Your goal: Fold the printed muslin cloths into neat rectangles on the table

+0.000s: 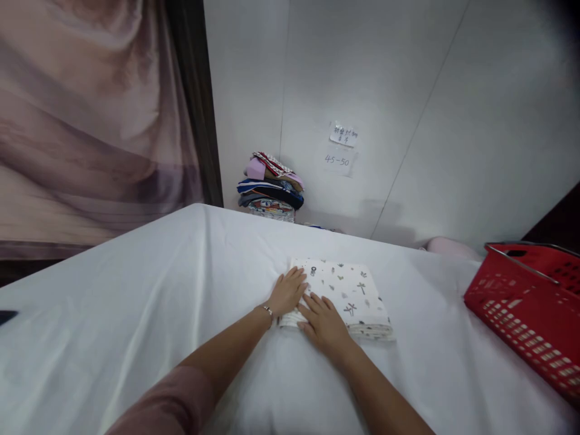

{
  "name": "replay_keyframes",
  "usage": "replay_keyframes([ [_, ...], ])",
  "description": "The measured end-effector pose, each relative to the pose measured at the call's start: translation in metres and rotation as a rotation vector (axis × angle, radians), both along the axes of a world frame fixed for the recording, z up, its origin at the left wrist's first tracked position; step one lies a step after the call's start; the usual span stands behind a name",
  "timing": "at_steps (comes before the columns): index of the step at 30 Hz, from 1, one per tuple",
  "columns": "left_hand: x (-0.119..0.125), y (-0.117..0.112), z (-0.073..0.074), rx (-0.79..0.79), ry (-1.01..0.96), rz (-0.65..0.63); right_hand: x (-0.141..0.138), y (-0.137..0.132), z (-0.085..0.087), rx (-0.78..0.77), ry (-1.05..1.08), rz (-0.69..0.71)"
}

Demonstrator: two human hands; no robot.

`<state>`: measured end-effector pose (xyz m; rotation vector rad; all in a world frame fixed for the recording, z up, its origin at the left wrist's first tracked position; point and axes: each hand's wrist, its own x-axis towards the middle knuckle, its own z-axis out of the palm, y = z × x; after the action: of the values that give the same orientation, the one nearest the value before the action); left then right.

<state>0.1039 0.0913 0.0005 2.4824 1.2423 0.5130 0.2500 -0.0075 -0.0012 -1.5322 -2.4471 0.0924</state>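
Note:
A folded white cloth (351,293) with small printed figures lies on the white sheet (136,314) in front of me. My left hand (287,293) rests flat on the cloth's left edge, fingers stretched out, a thin bracelet on the wrist. My right hand (324,323) lies flat on the cloth's near left corner, fingers extended and touching the left hand. Neither hand holds anything.
A red plastic basket (525,302) with a metal handle stands at the right edge. A stack of folded coloured clothes (270,187) sits at the far corner by the wall. Paper notes (342,148) hang on the wall. A pink curtain (90,109) hangs at left.

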Motion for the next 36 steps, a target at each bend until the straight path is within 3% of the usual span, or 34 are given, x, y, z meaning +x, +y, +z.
replay_keyframes([
  [4, 0.001, 0.002, -0.002, 0.034, 0.033, 0.011, 0.000, -0.003, 0.010, -0.027, 0.063, 0.016],
  [7, 0.003, 0.003, -0.005, 0.067, 0.062, 0.024, 0.015, 0.000, 0.024, -0.071, 0.144, 0.044],
  [10, 0.004, 0.005, -0.008, 0.104, 0.084, 0.024, 0.052, 0.010, 0.032, -0.075, 0.166, -0.114],
  [12, 0.004, 0.005, -0.010, 0.123, 0.089, 0.023, 0.083, 0.017, 0.027, -0.054, 0.109, -0.279],
  [15, 0.004, 0.005, -0.012, 0.131, 0.094, 0.026, 0.123, 0.025, 0.006, -0.109, 0.004, -0.494],
  [18, 0.004, 0.004, -0.010, 0.143, 0.102, 0.023, 0.143, 0.028, -0.018, -0.155, -0.007, -0.526],
  [22, 0.007, 0.002, 0.004, 0.141, 0.164, 0.000, 0.147, 0.029, -0.026, -0.164, -0.003, -0.513],
  [26, 0.011, -0.005, 0.016, 0.155, 0.188, -0.030, 0.142, 0.035, -0.007, -0.221, -0.054, -0.527],
  [31, 0.007, -0.017, 0.003, 0.104, 0.102, -0.041, 0.131, 0.058, 0.010, -0.147, -0.072, -0.569],
  [36, 0.003, -0.018, -0.010, 0.078, 0.038, -0.042, 0.130, 0.075, -0.005, -0.202, -0.115, -0.598],
])
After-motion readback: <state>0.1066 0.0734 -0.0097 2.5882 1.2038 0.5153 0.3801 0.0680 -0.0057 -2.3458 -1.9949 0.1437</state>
